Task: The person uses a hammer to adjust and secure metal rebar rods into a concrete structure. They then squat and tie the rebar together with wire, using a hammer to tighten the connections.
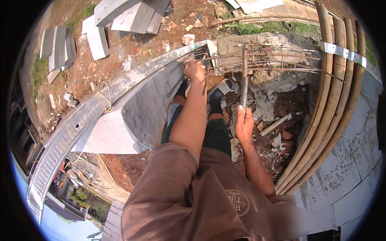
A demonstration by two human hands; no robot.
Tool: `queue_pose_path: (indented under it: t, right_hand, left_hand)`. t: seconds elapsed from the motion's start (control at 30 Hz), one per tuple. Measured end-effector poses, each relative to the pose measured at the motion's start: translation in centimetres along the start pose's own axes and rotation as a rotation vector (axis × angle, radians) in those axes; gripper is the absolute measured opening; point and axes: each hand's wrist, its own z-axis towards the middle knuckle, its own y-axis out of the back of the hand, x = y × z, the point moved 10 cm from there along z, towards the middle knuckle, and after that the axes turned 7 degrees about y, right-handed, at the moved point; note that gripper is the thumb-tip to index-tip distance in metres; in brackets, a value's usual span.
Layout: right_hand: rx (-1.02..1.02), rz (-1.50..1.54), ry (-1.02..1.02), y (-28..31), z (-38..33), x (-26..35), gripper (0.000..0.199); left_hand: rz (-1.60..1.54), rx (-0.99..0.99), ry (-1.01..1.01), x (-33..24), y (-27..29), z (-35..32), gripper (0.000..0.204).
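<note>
My left hand [194,71] is closed at the end of the long formwork board [134,75], beside the rusty rebar cage [273,60]. A thin piece pokes up by its fingers, too small to name. Just right of that wrist a short rusty bar [206,82] points downward. My right hand [244,124] grips the lower end of a long, straight bar-like tool [244,86], greyish below and rusty brown above. The tool stands nearly upright in the picture, and its far end overlaps the cage. Whether it touches the steel I cannot tell.
Several bamboo poles [335,96], bound with a pale strip [341,53], curve down on the right beside a grey block wall [341,160]. A large pale block surface [120,116] lies left. Grey blocks [96,42] rest on the soil. Rubble [277,140] surrounds my feet.
</note>
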Motion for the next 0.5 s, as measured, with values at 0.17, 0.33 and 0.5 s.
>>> queue_pose_path:
  t: [0.17, 0.33, 0.5]
  right_hand:
    - [0.096, -0.189, -0.006, -1.0, 1.4, -0.7, 0.041]
    - [0.026, -0.016, 0.005, -0.4, -0.2, 0.3, 0.038]
    - [-0.114, 0.161, -0.009, 0.9, -0.2, -2.1, 0.033]
  left_hand:
    - [0.042, 0.007, 0.008, 0.0, 0.0, 0.3, 0.040]
    - [0.001, 0.015, -0.002, -0.1, -0.1, 0.0, 0.039]
    - [-0.037, 0.008, 0.052, 0.2, -0.2, 0.0, 0.034]
